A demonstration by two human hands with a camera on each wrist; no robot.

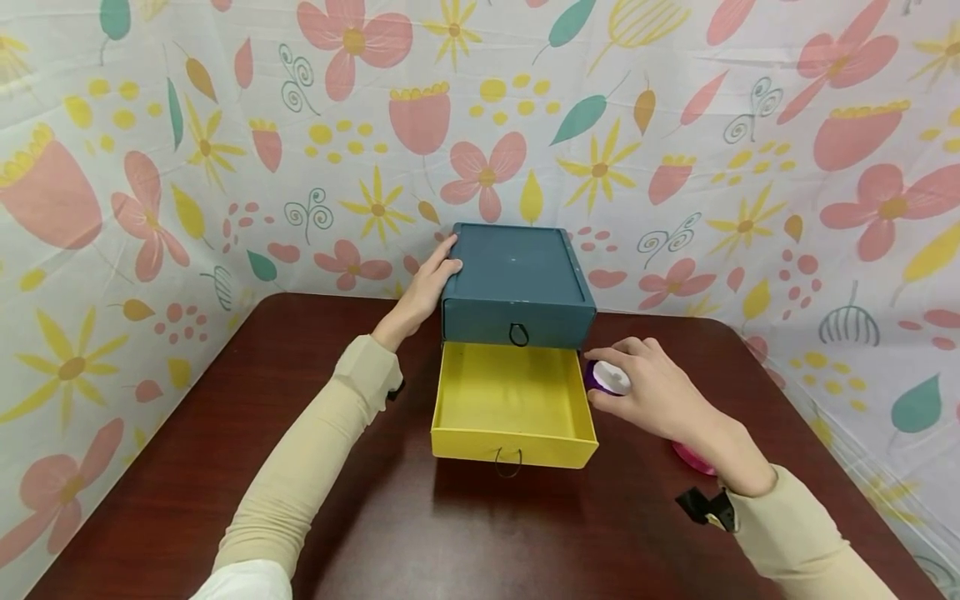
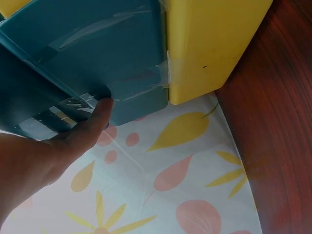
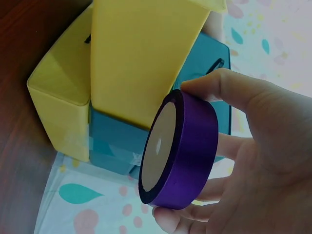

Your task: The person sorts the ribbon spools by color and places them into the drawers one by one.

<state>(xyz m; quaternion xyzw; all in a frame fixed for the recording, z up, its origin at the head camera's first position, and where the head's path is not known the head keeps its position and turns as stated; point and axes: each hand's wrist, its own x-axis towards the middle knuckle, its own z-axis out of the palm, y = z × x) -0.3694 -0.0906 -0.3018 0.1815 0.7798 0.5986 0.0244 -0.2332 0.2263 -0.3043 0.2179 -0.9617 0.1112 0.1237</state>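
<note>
A small drawer unit stands at the back of the table, its teal box point(image 1: 517, 262) on top and a yellow drawer point(image 1: 510, 387) pulled out below. My left hand point(image 1: 423, 287) rests against the box's left side, fingers extended along its upper edge. In the left wrist view a finger point(image 2: 100, 117) touches the taped teal wall. With thumb and fingers, my right hand point(image 1: 660, 387) grips a roll of purple ribbon point(image 3: 195, 151) with a pale round face, held up beside the open drawer's right wall. No contents show inside the yellow drawer.
A pink round object point(image 1: 693, 458) lies on the dark wooden table point(image 1: 360, 533), partly hidden under my right wrist. Black string loops hang from the teal front and the yellow front. A flower-patterned cloth point(image 1: 300, 125) hangs close behind and along the sides.
</note>
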